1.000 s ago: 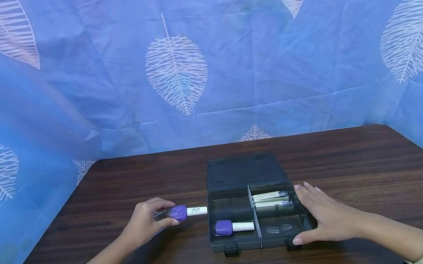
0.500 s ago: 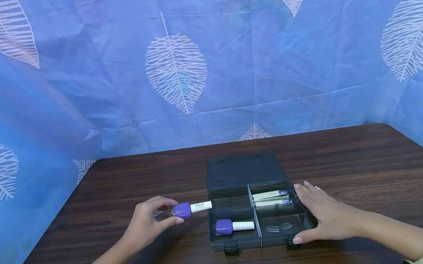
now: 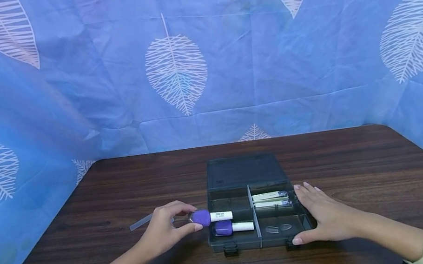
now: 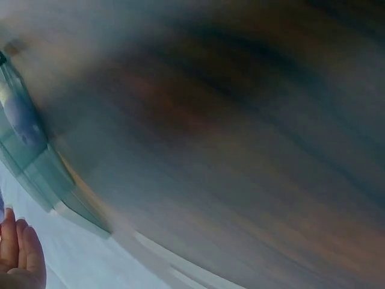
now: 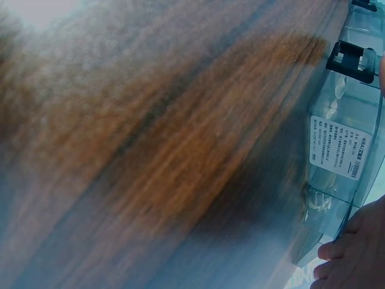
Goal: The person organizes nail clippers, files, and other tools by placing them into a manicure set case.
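My left hand (image 3: 166,225) pinches a purple nail polish bottle (image 3: 201,218) between thumb and fingers. Its white cap points right, over the left part of a dark see-through compartment box (image 3: 239,243) whose lid lies back. A second purple nail polish bottle (image 3: 224,228) lies in the front left of the box. Two nail clippers (image 3: 269,196) lie in the back right compartment, and small clear pieces (image 3: 278,228) in front of them. My right hand (image 3: 330,217) rests along the box's right side, fingers straight, thumb at the front right latch (image 3: 292,244).
A translucent flat strip (image 3: 140,223) lies on the dark wood table (image 3: 152,180) behind my left hand, partly hidden by it. A white label (image 5: 340,147) shows on the box in the right wrist view. Blue cloth (image 3: 225,63) with leaf prints hangs around the table.
My left hand has moved right with the nail polish bottle, bringing its cap over the box. More of the translucent strip now shows behind that hand. My right hand stays in place.
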Available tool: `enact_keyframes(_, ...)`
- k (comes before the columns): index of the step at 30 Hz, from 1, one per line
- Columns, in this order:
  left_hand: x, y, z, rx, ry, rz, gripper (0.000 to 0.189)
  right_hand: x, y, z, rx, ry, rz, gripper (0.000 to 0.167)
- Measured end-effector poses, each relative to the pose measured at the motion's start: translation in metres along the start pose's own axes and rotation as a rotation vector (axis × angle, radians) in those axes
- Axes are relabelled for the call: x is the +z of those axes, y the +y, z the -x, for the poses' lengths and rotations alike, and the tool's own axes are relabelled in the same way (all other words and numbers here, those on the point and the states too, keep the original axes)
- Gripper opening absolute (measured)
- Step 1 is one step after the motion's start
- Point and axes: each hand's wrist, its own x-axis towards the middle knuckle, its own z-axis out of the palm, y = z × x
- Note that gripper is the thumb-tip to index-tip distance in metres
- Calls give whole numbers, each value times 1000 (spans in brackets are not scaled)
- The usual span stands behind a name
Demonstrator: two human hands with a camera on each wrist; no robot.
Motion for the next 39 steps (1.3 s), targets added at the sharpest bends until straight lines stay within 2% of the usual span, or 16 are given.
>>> enact_keyframes(9,16,18,-1,19,-3,-10,27,0,0,1,-6,5,3,113)
enact_keyframes(16,27,27,-4,56,-49,-43,28,0,-1,1,-3,3,5,113)
enact_keyframes(22,34,28,-8,63,-119,-99,30,0,-1,1,-5,7,2,113)
enact_keyframes(26,33,29,-16,60,-174,-112,29,0,-1,1,-5,8,-4,113)
enact_keyframes(32,28,37,-30,-16,-312,-98,26,0,-1,1,-1,10,-1,114)
enact_keyframes(35,26,43,-33,-51,-360,-110,24,0,-2,1,8,5,-8,114)
enact_keyframes(39,26,45,-36,-7,-409,-192,21,-1,-2,2,9,2,-12,114)
